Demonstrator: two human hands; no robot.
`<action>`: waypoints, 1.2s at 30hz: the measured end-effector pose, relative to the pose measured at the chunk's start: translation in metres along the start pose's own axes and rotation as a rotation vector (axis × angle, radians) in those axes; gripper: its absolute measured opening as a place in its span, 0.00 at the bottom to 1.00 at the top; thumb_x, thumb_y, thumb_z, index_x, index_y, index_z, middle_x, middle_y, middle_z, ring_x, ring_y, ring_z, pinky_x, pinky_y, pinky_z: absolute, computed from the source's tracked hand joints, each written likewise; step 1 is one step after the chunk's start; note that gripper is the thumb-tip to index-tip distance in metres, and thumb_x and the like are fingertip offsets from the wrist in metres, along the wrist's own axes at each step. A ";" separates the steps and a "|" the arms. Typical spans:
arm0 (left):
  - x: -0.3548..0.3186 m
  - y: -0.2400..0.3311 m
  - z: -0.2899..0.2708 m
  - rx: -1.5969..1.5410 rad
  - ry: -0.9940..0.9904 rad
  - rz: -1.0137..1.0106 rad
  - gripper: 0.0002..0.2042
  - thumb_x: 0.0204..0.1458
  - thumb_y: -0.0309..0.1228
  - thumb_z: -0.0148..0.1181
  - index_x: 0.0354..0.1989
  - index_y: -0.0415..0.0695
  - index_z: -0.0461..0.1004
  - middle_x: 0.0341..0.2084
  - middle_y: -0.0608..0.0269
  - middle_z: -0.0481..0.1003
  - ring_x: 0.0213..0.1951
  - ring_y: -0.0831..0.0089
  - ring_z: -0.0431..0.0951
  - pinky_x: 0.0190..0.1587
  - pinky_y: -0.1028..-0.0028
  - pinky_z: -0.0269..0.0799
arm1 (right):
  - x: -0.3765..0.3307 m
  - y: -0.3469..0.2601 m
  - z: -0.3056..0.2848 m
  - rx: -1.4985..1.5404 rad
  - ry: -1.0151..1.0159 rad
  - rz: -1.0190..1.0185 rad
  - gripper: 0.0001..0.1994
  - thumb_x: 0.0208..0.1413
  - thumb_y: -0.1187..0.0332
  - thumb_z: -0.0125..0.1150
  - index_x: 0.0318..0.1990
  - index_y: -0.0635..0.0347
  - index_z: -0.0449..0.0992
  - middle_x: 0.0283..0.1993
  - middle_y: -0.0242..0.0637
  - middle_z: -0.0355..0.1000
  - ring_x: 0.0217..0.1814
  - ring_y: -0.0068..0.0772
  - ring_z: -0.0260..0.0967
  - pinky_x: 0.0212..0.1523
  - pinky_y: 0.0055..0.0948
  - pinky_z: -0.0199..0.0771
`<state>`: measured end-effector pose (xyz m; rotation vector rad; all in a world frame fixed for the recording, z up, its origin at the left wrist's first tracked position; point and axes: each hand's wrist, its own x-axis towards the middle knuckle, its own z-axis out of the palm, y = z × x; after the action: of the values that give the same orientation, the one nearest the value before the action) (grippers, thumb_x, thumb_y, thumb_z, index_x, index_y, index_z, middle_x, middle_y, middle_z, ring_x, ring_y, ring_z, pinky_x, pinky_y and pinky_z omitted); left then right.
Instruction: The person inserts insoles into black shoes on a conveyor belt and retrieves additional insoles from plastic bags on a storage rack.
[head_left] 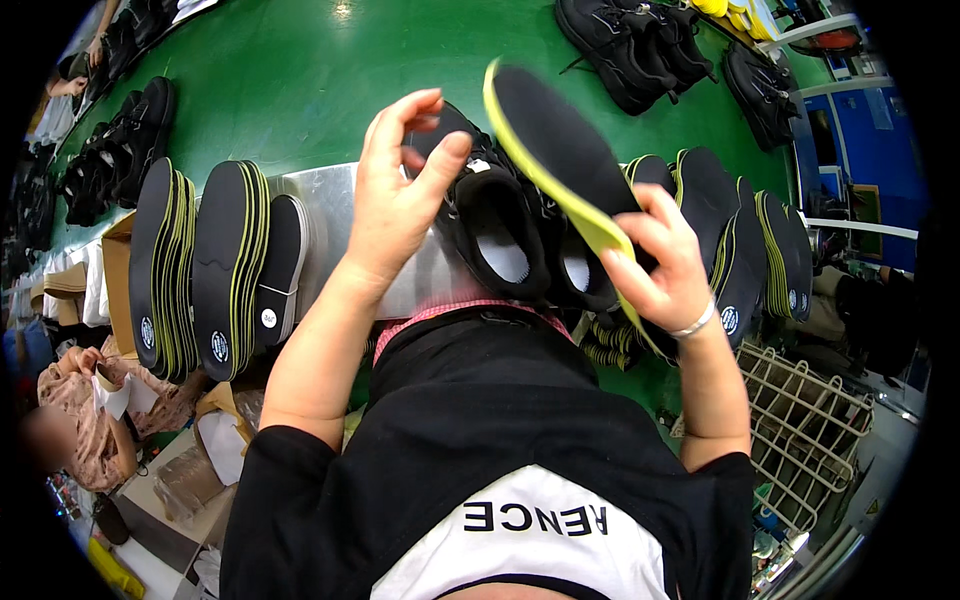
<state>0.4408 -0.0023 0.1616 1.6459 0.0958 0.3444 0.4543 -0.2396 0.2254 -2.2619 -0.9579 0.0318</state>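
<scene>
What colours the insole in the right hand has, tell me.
The insole has a black face and a yellow-green edge; it shows best in the head view.

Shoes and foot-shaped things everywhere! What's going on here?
A person's right hand is holding up a black insole with a yellow-green edge. The left hand is raised with its fingers spread and seems to hold nothing. Right in front of the person sit two black shoes, with pale bottoms showing inside. Stacks of insoles stand on both sides, and other black shoes wait farther back on the green surface.
</scene>
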 end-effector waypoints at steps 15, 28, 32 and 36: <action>0.021 -0.063 0.024 0.398 -0.195 -0.073 0.14 0.43 0.40 0.55 0.30 0.41 0.74 0.25 0.52 0.74 0.31 0.61 0.74 0.34 0.70 0.68 | 0.011 -0.008 0.069 -0.692 -0.729 -0.043 0.07 0.40 0.68 0.49 0.22 0.59 0.74 0.29 0.41 0.67 0.28 0.36 0.68 0.27 0.31 0.68; 0.025 -0.097 0.017 0.093 -0.216 -0.327 0.17 0.44 0.40 0.54 0.33 0.37 0.73 0.26 0.56 0.74 0.31 0.70 0.74 0.35 0.74 0.66 | -0.008 -0.027 0.100 -0.693 -0.462 0.305 0.27 0.34 0.49 0.61 0.37 0.60 0.66 0.49 0.50 0.57 0.43 0.41 0.61 0.40 0.42 0.59; 0.027 -0.098 0.013 0.032 -0.261 -0.366 0.17 0.44 0.40 0.55 0.33 0.37 0.73 0.27 0.57 0.75 0.31 0.73 0.73 0.36 0.75 0.66 | -0.011 -0.025 0.075 -0.625 -0.559 0.366 0.19 0.36 0.52 0.58 0.30 0.59 0.68 0.33 0.41 0.62 0.32 0.39 0.65 0.33 0.39 0.63; 0.027 -0.100 0.014 -0.017 -0.292 -0.396 0.17 0.44 0.40 0.55 0.34 0.37 0.73 0.27 0.58 0.75 0.31 0.75 0.72 0.36 0.75 0.66 | -0.007 -0.022 0.080 -0.569 -0.428 0.222 0.11 0.40 0.59 0.55 0.19 0.57 0.70 0.27 0.40 0.64 0.30 0.38 0.66 0.27 0.34 0.67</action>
<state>0.4842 0.0022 0.0663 1.6010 0.1934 -0.1956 0.4142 -0.1870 0.1744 -2.9604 -1.0143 0.4013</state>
